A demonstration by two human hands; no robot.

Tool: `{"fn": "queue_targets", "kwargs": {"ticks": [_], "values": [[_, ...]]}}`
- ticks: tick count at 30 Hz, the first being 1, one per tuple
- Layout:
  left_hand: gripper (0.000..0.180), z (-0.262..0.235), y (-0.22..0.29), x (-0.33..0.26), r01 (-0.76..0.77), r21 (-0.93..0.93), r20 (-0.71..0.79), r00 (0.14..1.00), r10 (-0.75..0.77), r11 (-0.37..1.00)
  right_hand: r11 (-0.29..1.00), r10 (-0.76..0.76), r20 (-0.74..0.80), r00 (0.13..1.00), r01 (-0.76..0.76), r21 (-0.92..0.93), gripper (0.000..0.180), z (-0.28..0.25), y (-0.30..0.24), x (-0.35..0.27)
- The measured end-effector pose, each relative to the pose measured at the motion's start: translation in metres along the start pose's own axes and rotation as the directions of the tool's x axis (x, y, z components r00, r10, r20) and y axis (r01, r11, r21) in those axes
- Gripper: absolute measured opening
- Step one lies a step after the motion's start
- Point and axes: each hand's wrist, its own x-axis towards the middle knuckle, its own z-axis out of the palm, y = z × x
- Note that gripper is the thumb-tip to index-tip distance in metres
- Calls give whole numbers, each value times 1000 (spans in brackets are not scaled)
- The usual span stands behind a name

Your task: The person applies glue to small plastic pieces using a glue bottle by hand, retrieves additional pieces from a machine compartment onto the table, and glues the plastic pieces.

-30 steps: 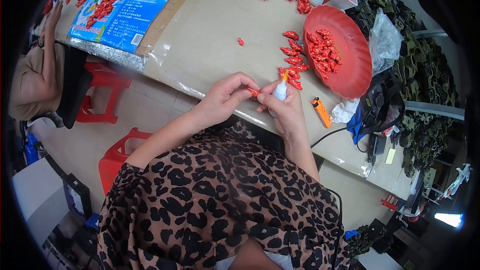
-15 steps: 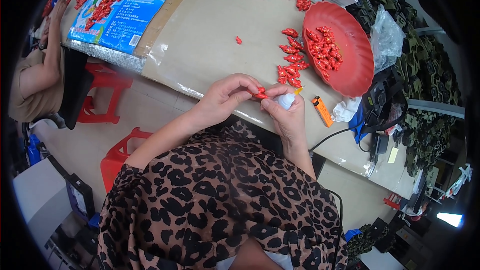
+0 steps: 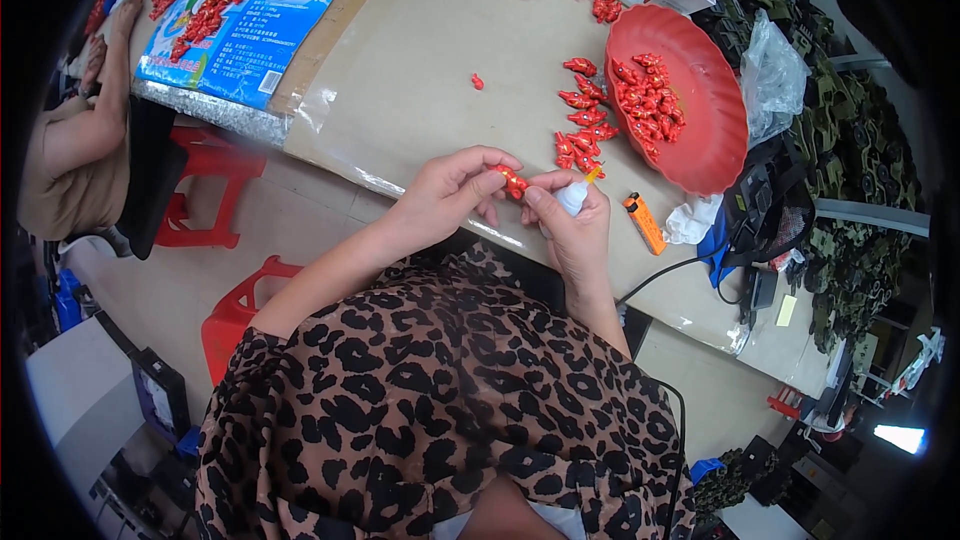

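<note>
A small glossy red figurine [image 3: 512, 181] with light spots is pinched between the fingertips of my left hand [image 3: 446, 198]. The thumb and forefinger of my right hand [image 3: 578, 230] touch its right end. Tucked in that same right hand is a small white squeeze bottle [image 3: 572, 197] with a yellow tip, pointing up and to the right. Just beyond, on the table [image 3: 400, 90], lie rows of similar red figurines [image 3: 586, 116]. One tiny red piece [image 3: 477, 81] lies alone farther left.
A red scalloped bowl [image 3: 705, 90] holds more red pieces. Right of my hands are an orange lighter [image 3: 645, 223], crumpled tissue [image 3: 692, 219] and a cable. A blue printed sheet [image 3: 250, 40] bears a red heap at far left, beside another person's arm [image 3: 112, 90]. A red stool [image 3: 240, 310] stands below.
The red figurine has been turned between my fingertips, and its spotted side now shows. My right hand has tilted the bottle slightly. The other person's hand has shifted a little.
</note>
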Motion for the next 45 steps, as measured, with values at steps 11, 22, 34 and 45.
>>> {"fn": "queue_targets", "kwargs": {"ticks": [11, 22, 34, 45], "values": [[23, -3, 6, 2, 65, -102, 42, 997, -61, 993, 991, 104, -51, 993, -108, -84, 8, 10, -9, 6], [21, -5, 2, 5, 69, -89, 27, 997, -67, 994, 978, 149, -110, 983, -163, -133, 9, 17, -12, 8], [24, 6, 1, 48, -271, 690, 41, 940, 338, 671, 905, -231, -74, 970, 242, 351, 21, 0, 10, -6], [17, -153, 102, 160, -41, 930, -196, 786, 587, 366, 958, -231, -47, 972, 236, 162, 20, 1, 10, -10]]}}
